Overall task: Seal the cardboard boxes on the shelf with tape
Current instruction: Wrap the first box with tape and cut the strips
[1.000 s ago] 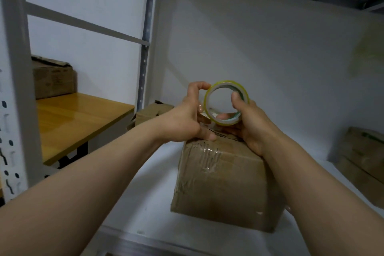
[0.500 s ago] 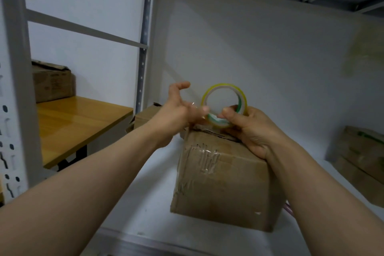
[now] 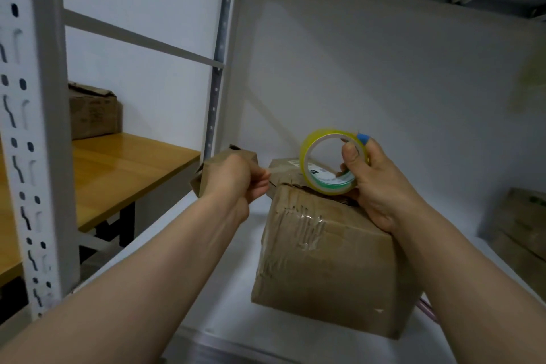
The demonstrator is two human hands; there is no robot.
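The box (image 3: 334, 260) sits on the white shelf (image 3: 206, 245), and the tape roll (image 3: 323, 133) stands on edge on the box's top, right by the near edge, above a dark gap where the flaps don't quite meet.

The right hand (image 3: 381, 183) is at the right side of the roll, thumb hooked inside the ring and fingers wrapped round the outside, so it's clamped on the roll. The left hand (image 3: 236, 177) is off the box's upper left corner, fingers (image 3: 261, 186) pinched together on what looks like a thin clear strip (image 3: 279, 169) running back to the roll. It's see-through, so hard to be sure.

What matters imo: the strip's long axis runs left to right, about level with the box top. Its free end is out past the box's left edge and the roll is over the top. So the left hand probably has to bring that end down onto the box while the right keeps the roll steady. Can't tell which way the top seam runs, though.

Further out: a smaller cardboard box (image 3: 230, 156) is left of the box behind the left hand, and more cartons (image 3: 520, 230) are well to its right. A wooden table (image 3: 118, 171) is off to its left.
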